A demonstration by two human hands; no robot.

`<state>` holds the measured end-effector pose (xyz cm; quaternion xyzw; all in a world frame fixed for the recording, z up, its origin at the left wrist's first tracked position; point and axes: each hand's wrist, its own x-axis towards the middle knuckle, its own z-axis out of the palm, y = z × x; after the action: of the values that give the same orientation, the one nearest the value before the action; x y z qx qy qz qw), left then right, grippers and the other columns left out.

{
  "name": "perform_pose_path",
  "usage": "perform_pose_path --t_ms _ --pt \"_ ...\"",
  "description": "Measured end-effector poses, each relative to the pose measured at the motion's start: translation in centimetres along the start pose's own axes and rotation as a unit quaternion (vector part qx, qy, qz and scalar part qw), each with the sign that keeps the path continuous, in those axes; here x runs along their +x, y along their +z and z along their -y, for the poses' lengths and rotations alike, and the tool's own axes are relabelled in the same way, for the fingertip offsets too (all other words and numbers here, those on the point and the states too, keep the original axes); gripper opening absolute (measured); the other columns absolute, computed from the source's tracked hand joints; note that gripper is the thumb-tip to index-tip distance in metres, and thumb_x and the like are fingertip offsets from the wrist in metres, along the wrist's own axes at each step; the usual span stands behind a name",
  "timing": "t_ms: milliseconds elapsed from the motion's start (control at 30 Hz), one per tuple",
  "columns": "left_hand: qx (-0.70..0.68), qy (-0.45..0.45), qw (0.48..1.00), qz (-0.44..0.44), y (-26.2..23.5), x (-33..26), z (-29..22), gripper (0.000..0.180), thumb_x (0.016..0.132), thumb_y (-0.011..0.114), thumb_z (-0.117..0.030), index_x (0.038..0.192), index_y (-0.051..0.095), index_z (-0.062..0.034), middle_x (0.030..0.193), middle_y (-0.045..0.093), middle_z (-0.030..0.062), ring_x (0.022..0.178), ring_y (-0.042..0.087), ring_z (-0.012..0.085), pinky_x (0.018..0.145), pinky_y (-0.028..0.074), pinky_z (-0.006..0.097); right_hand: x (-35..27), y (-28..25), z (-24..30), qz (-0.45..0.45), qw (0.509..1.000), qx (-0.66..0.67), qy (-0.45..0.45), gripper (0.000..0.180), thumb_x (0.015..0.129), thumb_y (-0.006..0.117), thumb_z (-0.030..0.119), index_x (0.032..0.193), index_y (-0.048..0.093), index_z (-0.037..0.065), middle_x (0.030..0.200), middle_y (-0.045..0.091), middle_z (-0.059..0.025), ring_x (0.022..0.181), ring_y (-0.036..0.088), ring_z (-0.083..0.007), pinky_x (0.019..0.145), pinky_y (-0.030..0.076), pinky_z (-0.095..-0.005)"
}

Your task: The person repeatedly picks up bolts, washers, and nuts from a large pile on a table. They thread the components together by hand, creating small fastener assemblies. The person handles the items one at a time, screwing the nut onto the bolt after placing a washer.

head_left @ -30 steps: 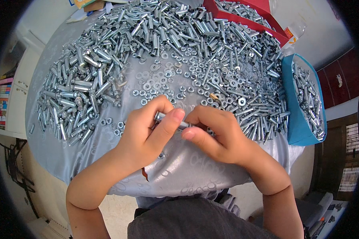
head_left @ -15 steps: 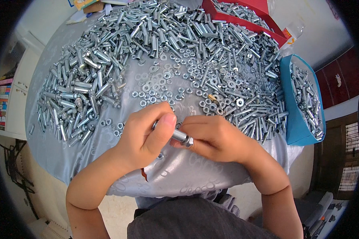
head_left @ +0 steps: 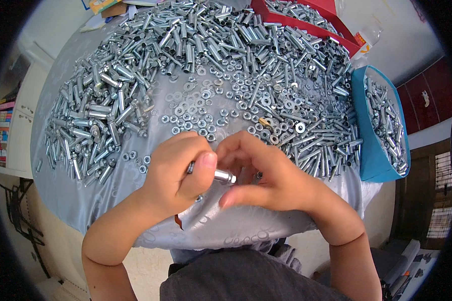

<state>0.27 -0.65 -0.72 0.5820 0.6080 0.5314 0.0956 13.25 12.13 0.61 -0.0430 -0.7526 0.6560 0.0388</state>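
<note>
My left hand [head_left: 178, 168] is closed round a sleeve anchor bolt [head_left: 223, 176]. The bolt's silver sleeve sticks out to the right past the thumb, with a hex nut at its end. Just right of that end is my right hand [head_left: 271, 173], its thumb and forefinger spread apart and clear of the bolt. A small shiny metal piece [head_left: 258, 175] shows inside its curl; whether the other fingers hold it is hidden. Loose hex nuts [head_left: 202, 123] and flat washers [head_left: 186, 106] lie on the cloth beyond my hands.
Heaped anchor bolts [head_left: 100, 108] cover the left of the table, with metal sleeves [head_left: 201, 42] at the back. Long thin bolts [head_left: 311, 150] lie to the right. A red box [head_left: 354, 46] and a blue box [head_left: 369, 163] hold more hardware. A silvery cloth [head_left: 246, 226] covers the table.
My right hand has let go of the bolt's nut end, and its thumb and fingers have spread. My left hand still grips the bolt, moved slightly left.
</note>
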Motion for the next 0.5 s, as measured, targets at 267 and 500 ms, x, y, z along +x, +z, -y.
perform_pose_path --t_ms 267,500 --pt "-0.063 -0.057 0.996 -0.021 -0.3 -0.4 0.1 0.024 0.083 0.045 -0.013 0.063 0.043 0.0004 0.055 0.039 0.0082 0.048 0.038 0.0199 0.046 0.03 0.031 0.2 -0.5 -0.4 0.103 0.995 -0.005 -0.011 0.023 0.08 0.062 0.02 0.074 0.052 0.001 0.065 0.053 -0.0061 0.057 0.051 -0.0112 0.052 0.042 -0.0258" --pt "-0.076 -0.057 0.995 -0.015 -0.2 -0.3 -0.1 0.024 0.082 0.046 -0.013 0.063 0.042 0.0006 0.054 0.039 0.0081 0.048 0.037 0.0192 0.046 0.029 0.031 -0.2 0.5 0.4 -0.039 0.981 -0.155 -0.108 0.02 0.078 0.064 0.017 0.085 0.058 0.0 0.071 0.056 -0.009 0.058 0.056 -0.0193 0.052 0.044 -0.0281"
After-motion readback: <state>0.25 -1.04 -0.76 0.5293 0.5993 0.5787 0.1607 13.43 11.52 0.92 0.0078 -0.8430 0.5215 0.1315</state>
